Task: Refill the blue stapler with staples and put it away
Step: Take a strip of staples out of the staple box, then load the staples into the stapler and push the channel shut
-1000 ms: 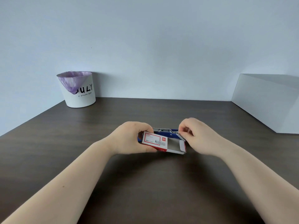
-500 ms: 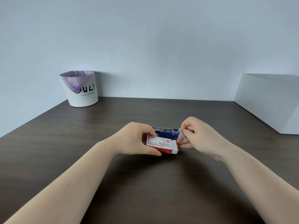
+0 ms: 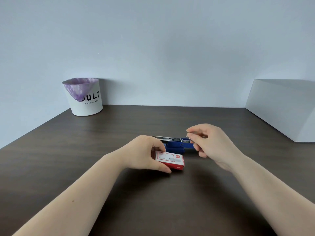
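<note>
On the dark brown wood-grain tabletop (image 3: pixel 153 201), the blue plastic-and-metal stapler (image 3: pixel 175 145) lies opened out flat, its silver metal channel extending toward the left and its blue body toward the right, positioned just behind the two hands. The left hand (image 3: pixel 144 155) grips the small red-and-white cardboard staple box (image 3: pixel 169 160) from its left end, thumb along the near edge and fingers over the far edge; the box rests on the table, closed, directly in front of the stapler. The right hand (image 3: pixel 209 142) is raised above the right end of the stapler, with thumb and forefinger pressed together on a thin silver strip of staples (image 3: pixel 190 138), which is held tilted; the remaining fingers are curled. Whether the strip touches the stapler cannot be determined. A white round bin lined with a purple bag (image 3: pixel 84 97) stands at the far left corner against the wall. A plain white box (image 3: pixel 283 108) sits at the far right.
</note>
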